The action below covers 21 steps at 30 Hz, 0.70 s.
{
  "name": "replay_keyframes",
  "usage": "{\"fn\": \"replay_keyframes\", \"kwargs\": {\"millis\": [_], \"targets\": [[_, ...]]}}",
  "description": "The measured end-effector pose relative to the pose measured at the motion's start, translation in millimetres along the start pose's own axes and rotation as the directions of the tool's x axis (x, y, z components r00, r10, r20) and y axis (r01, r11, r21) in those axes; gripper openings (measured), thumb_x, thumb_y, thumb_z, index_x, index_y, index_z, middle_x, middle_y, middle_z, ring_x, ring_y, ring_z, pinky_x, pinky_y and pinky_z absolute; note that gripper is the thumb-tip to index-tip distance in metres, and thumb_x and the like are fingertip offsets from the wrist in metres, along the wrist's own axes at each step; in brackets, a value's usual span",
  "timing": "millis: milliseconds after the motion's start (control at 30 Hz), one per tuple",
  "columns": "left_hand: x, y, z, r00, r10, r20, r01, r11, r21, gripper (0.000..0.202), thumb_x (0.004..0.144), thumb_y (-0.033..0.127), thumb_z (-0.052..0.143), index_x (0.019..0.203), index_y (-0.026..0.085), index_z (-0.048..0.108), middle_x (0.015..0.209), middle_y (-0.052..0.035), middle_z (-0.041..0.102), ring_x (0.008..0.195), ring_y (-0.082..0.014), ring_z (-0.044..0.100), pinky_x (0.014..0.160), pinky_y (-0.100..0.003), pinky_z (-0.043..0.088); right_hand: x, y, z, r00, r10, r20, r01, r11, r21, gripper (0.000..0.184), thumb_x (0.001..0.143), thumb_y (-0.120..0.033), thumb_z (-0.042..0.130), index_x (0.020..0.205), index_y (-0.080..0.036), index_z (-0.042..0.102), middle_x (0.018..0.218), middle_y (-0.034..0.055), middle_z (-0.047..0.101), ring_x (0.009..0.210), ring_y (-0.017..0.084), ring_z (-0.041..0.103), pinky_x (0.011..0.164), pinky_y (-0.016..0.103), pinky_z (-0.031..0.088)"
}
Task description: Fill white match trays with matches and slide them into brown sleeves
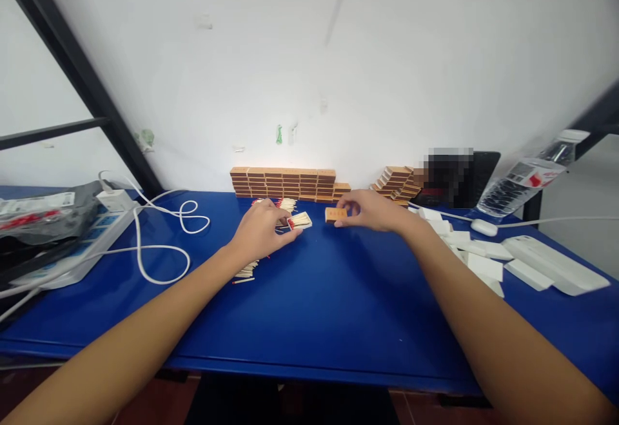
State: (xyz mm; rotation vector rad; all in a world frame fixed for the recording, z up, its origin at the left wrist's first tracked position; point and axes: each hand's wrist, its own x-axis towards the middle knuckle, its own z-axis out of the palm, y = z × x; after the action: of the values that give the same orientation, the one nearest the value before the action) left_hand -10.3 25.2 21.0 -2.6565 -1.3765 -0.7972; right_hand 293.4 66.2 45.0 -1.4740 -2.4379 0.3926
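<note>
My left hand [262,230] grips a small white matchbox tray [303,221] filled with red-tipped matches. Under and around that hand lie loose matches [248,271] in a pile, partly hidden by the hand. A short way to the right, my right hand [363,209] holds an orange-brown matchbox sleeve [334,215] between thumb and fingers. Tray and sleeve are apart, both just above or on the blue table; which of these I cannot tell. Behind them, a row of stacked matchboxes [283,184] stands along the wall.
A leaning stack of matchbox sleeves [394,183] is at the back right. White trays [483,267] lie heaped by my right forearm, near a long white case [556,264], a plastic bottle [529,177] and a black phone-like object [486,177]. White cables [164,247] and a power strip [91,244] occupy the left.
</note>
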Motion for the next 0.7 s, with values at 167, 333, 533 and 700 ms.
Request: {"fn": "replay_keyframes", "kwargs": {"millis": [167, 333, 533, 700], "targets": [[1, -3, -0.9, 1.000, 0.005, -0.015, -0.005, 1.000, 0.014, 0.033, 0.092, 0.052, 0.077, 0.089, 0.019, 0.078, 0.077, -0.0076, 0.066, 0.087, -0.0279, 0.061, 0.074, -0.040, 0.046, -2, -35, 14, 0.992, -0.127, 0.016, 0.123, 0.980, 0.156, 0.050, 0.081, -0.062, 0.080, 0.107, -0.018, 0.076, 0.088, 0.0048, 0.075, 0.076, 0.020, 0.064, 0.067, 0.029, 0.043], [0, -4, -1.1, 0.999, 0.032, 0.028, -0.031, 0.999, -0.012, 0.031, 0.093, 0.050, 0.077, 0.096, 0.020, 0.078, 0.081, -0.0071, 0.067, 0.090, -0.0277, 0.061, 0.075, -0.039, 0.046, -2, -39, 18, 0.986, -0.150, -0.067, 0.157, 0.981, 0.118, 0.044, 0.083, -0.053, 0.081, 0.108, -0.017, 0.078, 0.084, 0.0046, 0.074, 0.074, 0.020, 0.063, 0.066, 0.029, 0.041], [2, -13, 0.3, 0.997, 0.077, 0.031, -0.076, 0.996, -0.047, 0.031, 0.096, 0.051, 0.075, 0.097, 0.020, 0.078, 0.088, -0.0082, 0.070, 0.091, -0.0274, 0.062, 0.079, -0.039, 0.047, 4, -28, 27, 0.978, -0.144, -0.152, 0.170, 0.971, 0.170, 0.043, 0.083, -0.044, 0.082, 0.115, -0.016, 0.076, 0.093, 0.0061, 0.077, 0.076, 0.019, 0.063, 0.070, 0.030, 0.045], [2, -19, 1.1, 0.998, 0.063, 0.018, -0.060, 0.991, -0.119, 0.029, 0.092, 0.048, 0.081, 0.104, 0.021, 0.079, 0.092, -0.0071, 0.072, 0.091, -0.0267, 0.063, 0.079, -0.038, 0.047, 6, -27, 32, 0.975, -0.130, -0.179, 0.161, 0.972, 0.169, 0.041, 0.083, -0.041, 0.082, 0.115, -0.016, 0.076, 0.094, 0.0062, 0.077, 0.076, 0.019, 0.065, 0.073, 0.031, 0.047]]}}
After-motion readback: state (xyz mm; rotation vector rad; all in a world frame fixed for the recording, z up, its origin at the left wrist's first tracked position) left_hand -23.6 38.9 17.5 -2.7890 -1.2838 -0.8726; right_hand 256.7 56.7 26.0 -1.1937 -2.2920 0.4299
